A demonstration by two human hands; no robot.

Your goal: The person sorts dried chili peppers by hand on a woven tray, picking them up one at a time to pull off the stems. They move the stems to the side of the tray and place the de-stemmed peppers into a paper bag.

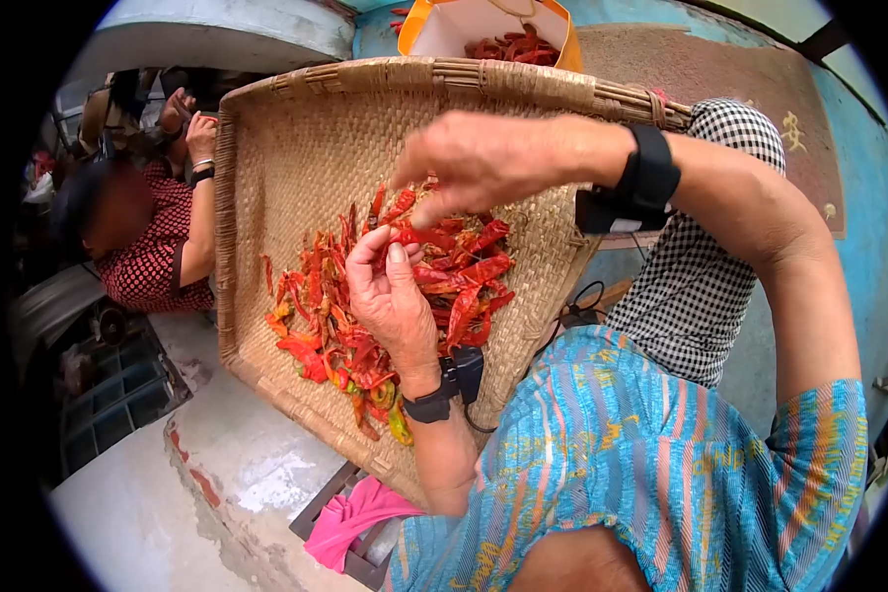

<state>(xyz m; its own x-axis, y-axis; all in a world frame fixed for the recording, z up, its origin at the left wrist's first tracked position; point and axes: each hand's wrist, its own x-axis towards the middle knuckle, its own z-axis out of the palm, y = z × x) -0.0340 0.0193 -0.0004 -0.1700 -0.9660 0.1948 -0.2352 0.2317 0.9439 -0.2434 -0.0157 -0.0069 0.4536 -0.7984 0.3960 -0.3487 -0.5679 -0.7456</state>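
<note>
My left hand (395, 301) is over the chili pile, thumb and fingers pinched on a red dried chili (426, 239). Just above it hovers my right hand (479, 163), blurred by motion, its thumb apart from the fingers and nothing visible held in it. Beneath both hands lies a heap of red dried chilies (316, 286), with a few yellow-green ones at its lower edge. The heap rests in a large woven bamboo tray (276, 138). A black band with a small device sits on each of my wrists.
Beyond the tray's rim stands an orange and white paper bag (434, 30) with dried red chilies inside. Another person (158, 227) sits at the left, hands raised near the rim. A pink cloth (355, 518) hangs by the near edge; a black cable runs beside the tray.
</note>
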